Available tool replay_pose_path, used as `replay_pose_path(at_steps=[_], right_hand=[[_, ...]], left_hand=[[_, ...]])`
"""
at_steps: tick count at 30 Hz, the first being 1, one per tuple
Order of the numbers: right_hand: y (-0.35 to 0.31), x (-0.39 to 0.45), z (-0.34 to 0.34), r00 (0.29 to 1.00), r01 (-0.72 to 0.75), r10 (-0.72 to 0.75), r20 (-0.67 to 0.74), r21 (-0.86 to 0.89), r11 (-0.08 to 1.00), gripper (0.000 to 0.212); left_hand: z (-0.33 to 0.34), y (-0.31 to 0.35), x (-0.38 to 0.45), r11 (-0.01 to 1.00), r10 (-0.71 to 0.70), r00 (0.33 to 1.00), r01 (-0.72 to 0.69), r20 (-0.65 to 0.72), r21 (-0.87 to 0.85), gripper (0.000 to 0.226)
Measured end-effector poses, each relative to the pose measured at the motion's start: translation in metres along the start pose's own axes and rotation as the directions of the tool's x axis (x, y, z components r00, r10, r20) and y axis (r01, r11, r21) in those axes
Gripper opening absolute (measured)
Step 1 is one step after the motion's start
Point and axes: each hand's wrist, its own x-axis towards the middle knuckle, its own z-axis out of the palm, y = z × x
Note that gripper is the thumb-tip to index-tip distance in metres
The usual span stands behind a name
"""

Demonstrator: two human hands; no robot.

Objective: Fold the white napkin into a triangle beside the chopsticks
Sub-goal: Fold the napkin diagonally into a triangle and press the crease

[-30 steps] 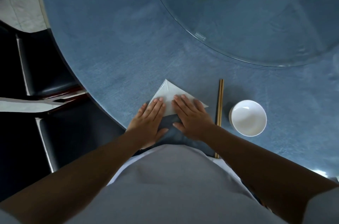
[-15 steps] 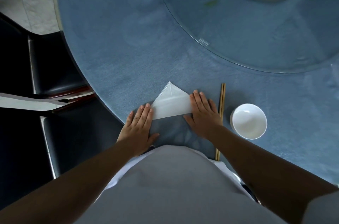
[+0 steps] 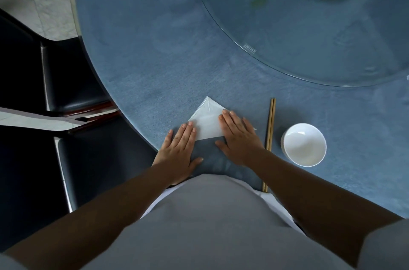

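1. The white napkin (image 3: 209, 123) lies on the blue table (image 3: 155, 59) in the shape of a triangle. Its top corner points away from the person, and its long edge is on the near side.
2. The left hand (image 3: 180, 149) is flat and open, palm down, fingers straight and close together. Its fingertips (image 3: 190, 124) rest on the left corner of the napkin; the palm rests on the table, near the table edge.
3. The right hand (image 3: 240, 137) is also flat and open, palm down. It covers the right part of the napkin, and only the small right tip of the napkin shows beyond the hand. The thumb points to the left, along the table, just below the long edge of the napkin.
4. Neither hand grips anything; both only press down.
5. Between the two hands, the middle of the napkin is free and visible.
6. The chopsticks (image 3: 270, 132) lie just to the right of the right hand, as a pair, side by side. They run from far to near, and their near ends reach the table edge by the person's body.
7. The right tip of the napkin is near the chopsticks but does not touch them.
8. A white bowl (image 3: 304, 144) stands to the right of the chopsticks, a little apart from them.
9. Far beyond the hands, a round glass turntable (image 3: 309, 37) lies on the table.
10. To the left of the left hand, beside the table, are dark chairs (image 3: 73, 84).
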Motion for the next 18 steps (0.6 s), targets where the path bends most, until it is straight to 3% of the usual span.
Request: replay_pose_path(at_steps=[11, 18], right_hand=[[0.007, 0.000, 0.002, 0.989, -0.142, 0.144, -0.036, 0.055, 0.988, 0.080], [0.008, -0.006, -0.004, 0.972, -0.231, 0.235, -0.030, 0.101, 0.968, 0.081]], left_hand=[[0.008, -0.025, -0.031, 0.999, -0.043, 0.998, 0.043, 0.039, 0.011, 0.081], [0.009, -0.025, -0.044, 0.984, -0.146, 0.989, 0.149, 0.033, -0.095, 0.086]])
